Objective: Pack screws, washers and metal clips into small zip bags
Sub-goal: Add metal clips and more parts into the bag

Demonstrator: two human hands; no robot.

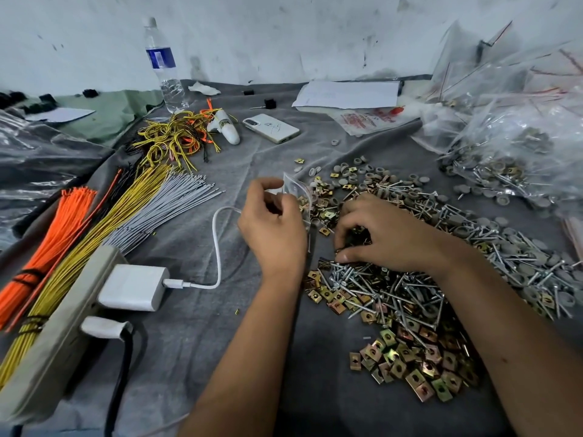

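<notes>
Grey-clothed surface (195, 326) carrying hardware heap. Am holding zip bag (298, 192), left hand (271, 228) fingers pinching it. Right hand (378, 234) fingers curling, picking metal clips (410, 367); next, dropping them in bag mouth.

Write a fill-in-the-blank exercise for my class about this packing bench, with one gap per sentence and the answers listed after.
1. The left hand holds up a small clear ____ bag.
2. The right hand picks among the pile of screws and ____ metal clips.
3. The bundle of cable ties lying furthest left is ____ in colour.
4. Behind the phone stands a plastic water ____ with a blue label.

Answers: zip; gold; orange; bottle
</notes>
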